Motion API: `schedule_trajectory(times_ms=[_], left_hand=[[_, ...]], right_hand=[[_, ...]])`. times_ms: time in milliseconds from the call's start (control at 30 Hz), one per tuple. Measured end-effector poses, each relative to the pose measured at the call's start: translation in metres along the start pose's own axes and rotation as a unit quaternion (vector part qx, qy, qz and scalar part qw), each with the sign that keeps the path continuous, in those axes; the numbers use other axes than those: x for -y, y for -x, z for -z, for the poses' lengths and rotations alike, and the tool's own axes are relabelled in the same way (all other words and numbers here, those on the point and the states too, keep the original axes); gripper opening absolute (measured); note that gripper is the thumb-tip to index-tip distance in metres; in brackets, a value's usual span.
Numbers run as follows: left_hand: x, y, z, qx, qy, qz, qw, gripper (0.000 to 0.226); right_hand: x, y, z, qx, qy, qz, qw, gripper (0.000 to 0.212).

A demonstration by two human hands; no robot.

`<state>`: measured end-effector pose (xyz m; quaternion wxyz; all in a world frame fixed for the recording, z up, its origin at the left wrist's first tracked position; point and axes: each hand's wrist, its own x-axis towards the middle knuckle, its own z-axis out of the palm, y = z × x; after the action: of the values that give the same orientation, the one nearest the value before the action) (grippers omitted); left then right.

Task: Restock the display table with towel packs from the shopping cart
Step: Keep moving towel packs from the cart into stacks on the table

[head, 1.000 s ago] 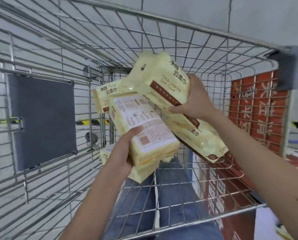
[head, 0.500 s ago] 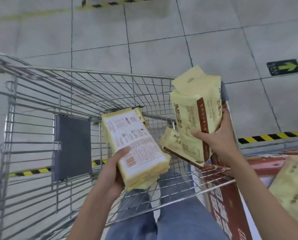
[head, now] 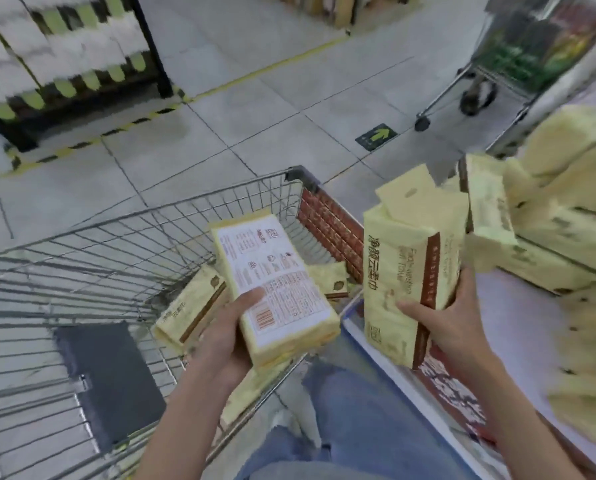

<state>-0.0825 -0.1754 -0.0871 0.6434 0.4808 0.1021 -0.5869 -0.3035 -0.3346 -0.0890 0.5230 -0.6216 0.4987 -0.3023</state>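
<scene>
My left hand [head: 222, 336] grips a pale yellow towel pack [head: 276, 292], its white printed label side up, above the wire shopping cart [head: 123, 244]. My right hand [head: 452, 320] holds a second towel pack [head: 411, 271] upright, over the gap between the cart and the display table [head: 518, 306]. Two more packs lie in the cart: one [head: 189, 306] at the left and one [head: 327, 278] partly hidden behind the left-hand pack. Stacked yellow packs [head: 563, 216] cover the table at the right.
A dark flap [head: 106, 379] hangs on the cart's near wall and a red panel [head: 327, 220] lines its right side. My jeans-clad legs [head: 345, 427] stand between cart and table. Another cart [head: 476, 88] is at the far right, and a blurred shelf [head: 64, 57] at the far left.
My view has swung up and right from inside the cart toward the aisle and table. Both hands have lifted their packs out of the cart; the right pack has moved toward the table.
</scene>
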Motion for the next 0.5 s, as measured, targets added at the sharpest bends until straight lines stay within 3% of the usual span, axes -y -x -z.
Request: schedule_trajectory(times_ms=[67,233,500], left_hand=[[0.009,0.002,-0.015,0.036,-0.029,0.023,0.999,0.054],[0.033,0.003,-0.053,0.105,-0.086,0.075,0.988,0.046],[0.074,-0.003,-0.101,0.161,-0.159,0.152,0.962,0.047]], right_hand=[[-0.008,0.031,0.017,-0.034,0.003,-0.013,0.999,0.083],[-0.037,0.091,0.056,-0.125,0.032,-0.059,0.99,0.099],[-0.078,0.105,0.105,-0.242,0.061,-0.05,0.967,0.091]])
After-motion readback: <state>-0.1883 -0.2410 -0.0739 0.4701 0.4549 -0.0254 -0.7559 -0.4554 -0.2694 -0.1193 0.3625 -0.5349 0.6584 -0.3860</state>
